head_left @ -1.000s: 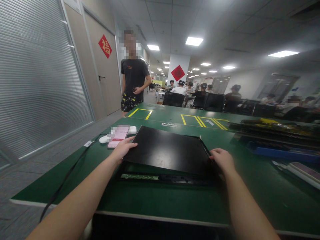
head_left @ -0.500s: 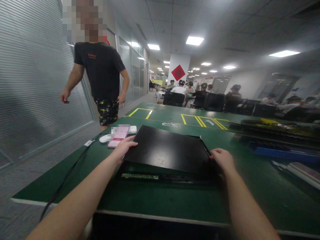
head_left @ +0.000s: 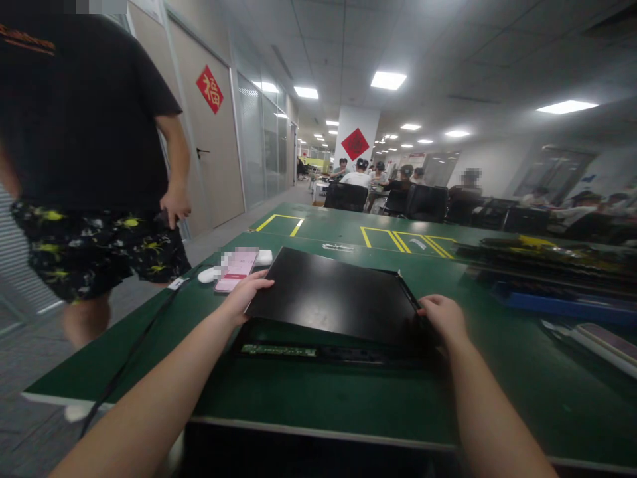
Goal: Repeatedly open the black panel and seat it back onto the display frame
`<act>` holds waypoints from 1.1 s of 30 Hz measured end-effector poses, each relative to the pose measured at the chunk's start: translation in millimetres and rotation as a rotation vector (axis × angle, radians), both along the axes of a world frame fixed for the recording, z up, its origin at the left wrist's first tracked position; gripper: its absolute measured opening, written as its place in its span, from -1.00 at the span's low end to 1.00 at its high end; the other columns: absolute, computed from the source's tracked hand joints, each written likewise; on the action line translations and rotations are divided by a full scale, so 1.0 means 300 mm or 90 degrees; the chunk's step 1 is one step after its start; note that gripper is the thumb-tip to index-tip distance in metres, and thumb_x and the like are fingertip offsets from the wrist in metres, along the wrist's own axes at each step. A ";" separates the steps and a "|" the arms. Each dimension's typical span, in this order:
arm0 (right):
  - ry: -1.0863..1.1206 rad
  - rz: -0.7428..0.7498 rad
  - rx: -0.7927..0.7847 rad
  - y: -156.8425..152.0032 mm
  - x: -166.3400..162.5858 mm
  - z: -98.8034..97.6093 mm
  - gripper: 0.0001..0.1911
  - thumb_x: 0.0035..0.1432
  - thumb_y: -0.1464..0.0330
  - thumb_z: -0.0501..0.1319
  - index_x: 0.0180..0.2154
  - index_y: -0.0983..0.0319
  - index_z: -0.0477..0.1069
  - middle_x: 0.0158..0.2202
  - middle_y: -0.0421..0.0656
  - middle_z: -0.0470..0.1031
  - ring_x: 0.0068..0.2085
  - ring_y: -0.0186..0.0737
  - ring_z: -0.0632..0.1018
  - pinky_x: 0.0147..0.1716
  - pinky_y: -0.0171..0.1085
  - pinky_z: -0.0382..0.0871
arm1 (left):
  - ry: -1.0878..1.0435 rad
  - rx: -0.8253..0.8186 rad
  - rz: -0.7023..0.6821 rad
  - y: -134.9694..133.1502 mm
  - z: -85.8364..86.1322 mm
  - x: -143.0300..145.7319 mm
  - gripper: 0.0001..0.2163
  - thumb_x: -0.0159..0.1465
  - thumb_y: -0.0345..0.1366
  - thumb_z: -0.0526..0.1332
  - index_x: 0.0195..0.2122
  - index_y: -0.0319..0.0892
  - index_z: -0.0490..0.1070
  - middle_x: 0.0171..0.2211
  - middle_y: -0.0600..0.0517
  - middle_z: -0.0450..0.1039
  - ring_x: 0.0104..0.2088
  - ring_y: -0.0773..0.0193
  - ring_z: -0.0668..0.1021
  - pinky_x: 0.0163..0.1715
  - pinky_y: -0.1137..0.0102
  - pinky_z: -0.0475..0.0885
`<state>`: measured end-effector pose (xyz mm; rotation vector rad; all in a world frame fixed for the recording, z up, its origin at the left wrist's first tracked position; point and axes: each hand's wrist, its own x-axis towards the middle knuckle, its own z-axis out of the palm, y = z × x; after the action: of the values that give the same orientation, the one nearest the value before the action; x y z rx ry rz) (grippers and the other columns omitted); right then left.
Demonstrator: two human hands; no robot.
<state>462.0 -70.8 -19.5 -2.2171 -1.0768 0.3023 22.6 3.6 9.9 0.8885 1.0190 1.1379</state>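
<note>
A flat black panel (head_left: 333, 292) lies raised at its near edge over a black frame with a green circuit strip (head_left: 279, 350) on the green table (head_left: 318, 398). My left hand (head_left: 245, 297) grips the panel's left edge with fingers curled on it. On the panel's right edge, my right hand (head_left: 442, 317) is closed.
A pink phone (head_left: 233, 271) and a white mouse (head_left: 206, 276) lie left of the panel, with a black cable (head_left: 134, 348) running off the table. A person in a black shirt (head_left: 84, 153) walks past on the left. Stacked boards (head_left: 542, 262) sit at right. Seated people (head_left: 378, 179) are behind.
The person in the black shirt has walked toward me along the left aisle. My hands and the panel have hardly moved.
</note>
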 end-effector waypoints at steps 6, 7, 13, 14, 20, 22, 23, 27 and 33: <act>-0.011 0.002 0.007 -0.003 -0.003 0.002 -0.66 0.04 0.24 0.13 -0.21 0.16 0.58 -0.37 -0.15 0.63 -0.25 -0.10 0.57 -0.38 -0.26 0.27 | -0.007 -0.007 0.004 -0.006 0.010 0.005 -0.54 -0.02 -0.50 0.28 -0.03 -0.25 0.46 -0.42 -0.05 0.61 -0.49 0.14 0.63 -0.52 0.38 0.50; -0.011 0.002 0.010 -0.003 -0.003 0.002 -0.66 0.04 0.24 0.13 -0.21 0.16 0.58 -0.37 -0.15 0.63 -0.25 -0.10 0.57 -0.38 -0.26 0.27 | -0.008 -0.006 0.001 -0.007 0.010 0.006 -0.53 -0.02 -0.50 0.27 -0.02 -0.25 0.46 -0.42 -0.05 0.61 -0.49 0.14 0.63 -0.53 0.38 0.50; -0.017 0.004 0.007 0.001 0.002 -0.002 -0.67 0.05 0.24 0.13 -0.22 0.17 0.58 -0.38 -0.14 0.63 -0.26 -0.11 0.57 -0.38 -0.26 0.27 | -0.006 0.004 0.002 -0.002 0.005 0.003 -0.48 -0.03 -0.51 0.27 0.04 -0.25 0.44 -0.40 -0.05 0.62 -0.46 0.13 0.64 -0.50 0.39 0.50; -0.017 0.003 0.002 0.002 0.003 -0.002 -0.68 0.05 0.24 0.13 -0.22 0.17 0.58 -0.38 -0.14 0.63 -0.26 -0.11 0.57 -0.39 -0.26 0.27 | -0.003 0.004 0.003 -0.001 0.003 0.002 -0.47 -0.03 -0.51 0.27 0.04 -0.25 0.43 -0.40 -0.05 0.62 -0.45 0.12 0.64 -0.50 0.38 0.50; -0.013 -0.003 0.002 0.003 0.003 -0.002 -0.68 0.04 0.24 0.13 -0.23 0.17 0.58 -0.37 -0.13 0.63 -0.27 -0.11 0.56 -0.41 -0.26 0.26 | 0.025 0.003 -0.008 0.010 -0.019 -0.006 -0.43 -0.04 -0.51 0.27 0.08 -0.23 0.41 -0.41 -0.05 0.61 -0.49 0.13 0.62 -0.51 0.35 0.50; -0.010 -0.002 0.002 0.004 0.003 -0.003 -0.68 0.04 0.24 0.13 -0.23 0.17 0.58 -0.37 -0.14 0.63 -0.28 -0.12 0.56 -0.41 -0.26 0.26 | 0.030 0.010 -0.014 0.015 -0.029 -0.010 -0.43 -0.03 -0.50 0.28 0.08 -0.22 0.40 -0.40 -0.04 0.60 -0.48 0.13 0.62 -0.48 0.33 0.51; -0.006 -0.002 0.000 0.005 0.003 -0.003 -0.68 0.04 0.24 0.13 -0.23 0.16 0.58 -0.37 -0.15 0.63 -0.28 -0.12 0.56 -0.40 -0.26 0.26 | 0.034 0.014 -0.017 0.018 -0.034 -0.012 -0.43 -0.03 -0.50 0.29 0.08 -0.21 0.40 -0.40 -0.04 0.60 -0.47 0.13 0.63 -0.47 0.33 0.51; 0.004 -0.005 -0.013 0.009 0.003 -0.004 -0.68 0.04 0.25 0.13 -0.22 0.16 0.58 -0.36 -0.16 0.63 -0.28 -0.13 0.56 -0.39 -0.26 0.26 | 0.055 0.021 -0.015 0.028 -0.049 -0.017 -0.43 -0.02 -0.48 0.30 0.09 -0.18 0.38 -0.41 -0.02 0.60 -0.44 0.11 0.64 -0.45 0.32 0.52; -0.013 0.007 -0.003 0.006 0.005 -0.007 -0.68 0.05 0.24 0.13 -0.23 0.17 0.58 -0.37 -0.13 0.63 -0.28 -0.12 0.57 -0.39 -0.27 0.28 | 0.104 0.025 0.027 0.029 -0.048 -0.016 -0.52 0.03 -0.41 0.34 0.03 -0.15 0.40 -0.41 0.00 0.60 -0.43 0.12 0.64 -0.46 0.35 0.51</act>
<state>463.6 -68.9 -21.6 -2.2229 -1.0997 0.2879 17.8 12.2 -4.7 1.0075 1.1570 1.1382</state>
